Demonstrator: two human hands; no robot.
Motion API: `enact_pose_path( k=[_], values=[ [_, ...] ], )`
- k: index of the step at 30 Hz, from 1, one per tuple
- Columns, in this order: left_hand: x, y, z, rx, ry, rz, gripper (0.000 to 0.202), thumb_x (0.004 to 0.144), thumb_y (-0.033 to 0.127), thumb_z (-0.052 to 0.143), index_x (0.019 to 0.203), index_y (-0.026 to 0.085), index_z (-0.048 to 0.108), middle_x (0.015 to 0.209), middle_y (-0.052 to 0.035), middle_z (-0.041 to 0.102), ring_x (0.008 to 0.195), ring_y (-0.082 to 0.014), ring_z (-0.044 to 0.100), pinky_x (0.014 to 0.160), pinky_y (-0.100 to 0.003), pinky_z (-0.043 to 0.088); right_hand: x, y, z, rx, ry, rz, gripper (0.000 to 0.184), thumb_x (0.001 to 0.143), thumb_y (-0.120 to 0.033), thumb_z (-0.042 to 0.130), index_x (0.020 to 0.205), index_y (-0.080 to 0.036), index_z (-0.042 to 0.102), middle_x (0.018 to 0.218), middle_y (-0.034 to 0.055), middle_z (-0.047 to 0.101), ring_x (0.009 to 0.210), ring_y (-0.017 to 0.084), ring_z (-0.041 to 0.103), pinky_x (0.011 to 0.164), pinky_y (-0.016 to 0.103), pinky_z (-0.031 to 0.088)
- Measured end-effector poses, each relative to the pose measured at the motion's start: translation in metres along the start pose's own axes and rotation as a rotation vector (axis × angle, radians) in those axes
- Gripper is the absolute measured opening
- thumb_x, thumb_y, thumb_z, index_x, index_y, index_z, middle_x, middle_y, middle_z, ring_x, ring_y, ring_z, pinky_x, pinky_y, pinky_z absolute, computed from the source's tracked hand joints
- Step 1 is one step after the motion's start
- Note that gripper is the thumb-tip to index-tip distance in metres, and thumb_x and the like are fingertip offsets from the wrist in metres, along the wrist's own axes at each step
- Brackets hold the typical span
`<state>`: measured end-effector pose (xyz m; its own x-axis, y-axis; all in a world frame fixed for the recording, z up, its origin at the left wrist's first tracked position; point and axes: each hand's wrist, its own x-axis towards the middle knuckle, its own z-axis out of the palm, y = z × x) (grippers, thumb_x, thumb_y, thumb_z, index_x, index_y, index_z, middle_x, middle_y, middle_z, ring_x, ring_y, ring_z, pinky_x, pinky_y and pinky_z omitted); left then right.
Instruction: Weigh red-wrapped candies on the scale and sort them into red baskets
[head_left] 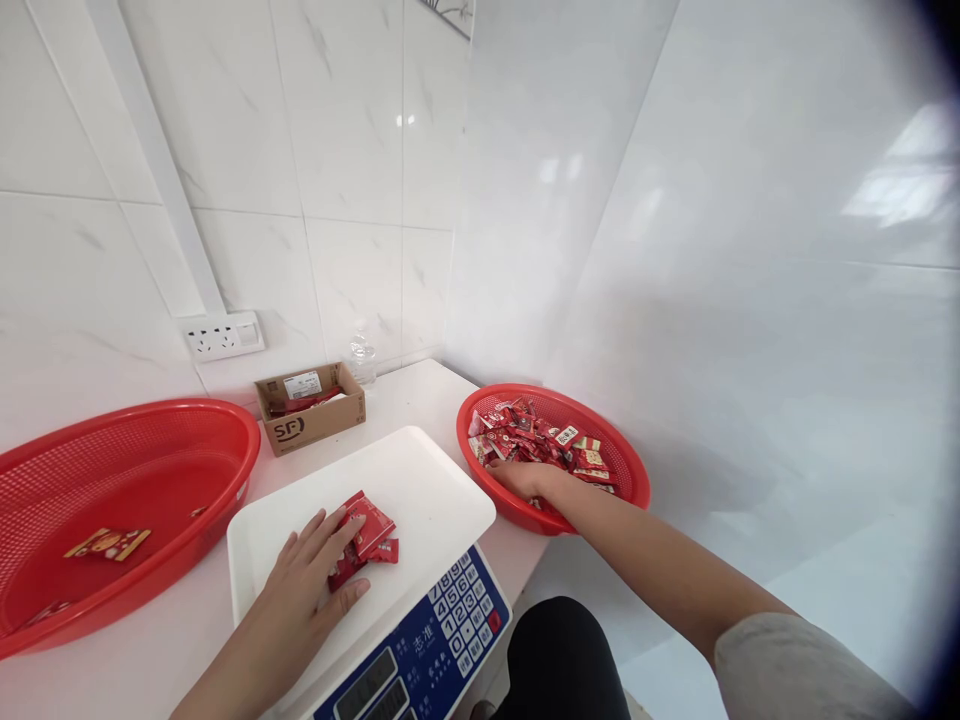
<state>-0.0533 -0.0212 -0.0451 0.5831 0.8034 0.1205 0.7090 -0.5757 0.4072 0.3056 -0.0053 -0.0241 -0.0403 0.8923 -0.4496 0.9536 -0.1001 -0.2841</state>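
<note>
My left hand (315, 570) lies over a small pile of red snack packets (371, 525), its fingers stretched out and the thumb apart. The pile rests on the white pan (420, 480) of a digital scale, whose blue keypad panel (457, 610) faces me. On the right, my right hand (517, 478) reaches into a red plastic basket (634, 470) that holds many red and some cream-coloured packets (525, 430). Its fingertips are hidden among the packets, so I cannot see whether they grip one.
A larger red basket (187, 425) on the left holds a red-and-gold packet (109, 543) and a few others. Behind the scale stand an open cardboard box (319, 425) with red items inside and a clear plastic bottle (362, 358). Tiled walls with a socket (221, 337) border the white table.
</note>
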Motion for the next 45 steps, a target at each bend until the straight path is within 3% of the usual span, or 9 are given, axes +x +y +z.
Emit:
enact_pose_path(
  k=[4, 8, 14, 18, 23, 28, 36, 41, 45],
  values=[
    [0.0, -0.001, 0.001, -0.004, 0.014, 0.009, 0.05, 0.089, 0.043, 0.038, 0.138, 0.032, 0.034, 0.145, -0.001, 0.033, 0.136, -0.0277, 0.02, 0.107, -0.055, 0.026, -0.014, 0.0, 0.0, -0.008, -0.054, -0.058, 0.044, 0.061, -0.01, 0.06, 0.104, -0.02, 0.065, 0.108, 0.008, 0.066, 0.095, 0.028, 0.06, 0.073, 0.034, 0.048],
    [0.001, -0.004, 0.004, -0.009, 0.034, 0.032, 0.05, 0.088, 0.044, 0.041, 0.137, 0.034, 0.035, 0.144, -0.0008, 0.036, 0.136, -0.0285, 0.021, 0.107, -0.056, 0.023, -0.023, 0.006, -0.005, -0.002, 0.025, -0.072, 0.032, 0.064, -0.01, 0.054, 0.092, -0.022, 0.064, 0.091, 0.0038, 0.068, 0.081, 0.023, 0.061, 0.067, 0.031, 0.046],
    [0.001, -0.005, 0.005, -0.046, 0.058, 0.048, 0.051, 0.088, 0.043, 0.043, 0.137, 0.034, 0.034, 0.144, -0.001, 0.037, 0.136, -0.0288, 0.021, 0.108, -0.056, 0.023, -0.034, 0.01, -0.028, 0.025, 0.28, -0.032, 0.022, 0.073, -0.016, 0.046, 0.094, -0.02, 0.053, 0.093, 0.0061, 0.063, 0.08, 0.022, 0.058, 0.067, 0.032, 0.043],
    [-0.001, 0.002, -0.001, -0.052, 0.029, 0.029, 0.05, 0.088, 0.044, 0.043, 0.136, 0.034, 0.036, 0.145, -0.0023, 0.034, 0.136, -0.0298, 0.021, 0.106, -0.056, 0.024, -0.05, -0.021, -0.038, 0.154, 0.412, -0.119, 0.027, 0.076, -0.019, 0.045, 0.102, -0.021, 0.05, 0.096, 0.0057, 0.062, 0.083, 0.021, 0.057, 0.072, 0.033, 0.043],
    [-0.005, 0.013, -0.011, -0.058, -0.03, -0.008, 0.052, 0.089, 0.046, 0.039, 0.139, 0.034, 0.03, 0.148, -0.0017, 0.027, 0.137, -0.0277, 0.016, 0.107, -0.053, 0.025, -0.057, -0.074, -0.026, 0.307, 0.272, -0.374, 0.04, 0.077, -0.018, 0.049, 0.117, -0.024, 0.047, 0.108, 0.004, 0.059, 0.088, 0.017, 0.057, 0.077, 0.032, 0.044],
    [-0.007, 0.021, -0.018, -0.076, -0.054, -0.046, 0.056, 0.089, 0.044, 0.039, 0.141, 0.03, 0.024, 0.149, -0.0035, 0.025, 0.138, -0.0279, 0.015, 0.108, -0.053, 0.023, -0.047, -0.101, -0.009, 0.293, 0.212, -0.393, 0.056, 0.081, -0.022, 0.051, 0.134, -0.026, 0.034, 0.096, 0.003, 0.062, 0.078, 0.015, 0.059, 0.074, 0.032, 0.046],
    [-0.008, 0.023, -0.021, -0.174, 0.031, -0.04, 0.036, 0.087, 0.036, 0.045, 0.122, 0.028, 0.048, 0.135, -0.0054, 0.041, 0.125, -0.0258, 0.039, 0.099, -0.043, 0.039, -0.047, -0.119, 0.004, 0.237, 0.185, -0.523, 0.07, 0.078, -0.024, 0.056, 0.141, -0.03, 0.025, 0.137, 0.0055, 0.044, 0.114, 0.022, 0.05, 0.093, 0.035, 0.038],
    [-0.008, 0.028, -0.026, -0.245, 0.042, -0.014, 0.022, 0.086, 0.034, 0.045, 0.105, 0.027, 0.055, 0.119, -0.0054, 0.047, 0.107, -0.0227, 0.051, 0.09, -0.04, 0.045, -0.052, -0.122, 0.009, 0.048, 0.232, -0.366, 0.076, 0.078, -0.028, 0.058, 0.143, -0.034, 0.019, 0.134, 0.0088, 0.046, 0.105, 0.027, 0.056, 0.086, 0.036, 0.04],
    [-0.008, 0.028, -0.025, -0.222, 0.024, -0.027, 0.024, 0.086, 0.034, 0.047, 0.107, 0.026, 0.056, 0.121, -0.006, 0.045, 0.11, -0.024, 0.048, 0.093, -0.042, 0.043, -0.054, -0.125, 0.013, 0.099, 0.193, -0.423, 0.07, 0.08, -0.024, 0.053, 0.142, -0.033, 0.023, 0.125, 0.0055, 0.054, 0.102, 0.023, 0.056, 0.084, 0.032, 0.041]
  ],
)
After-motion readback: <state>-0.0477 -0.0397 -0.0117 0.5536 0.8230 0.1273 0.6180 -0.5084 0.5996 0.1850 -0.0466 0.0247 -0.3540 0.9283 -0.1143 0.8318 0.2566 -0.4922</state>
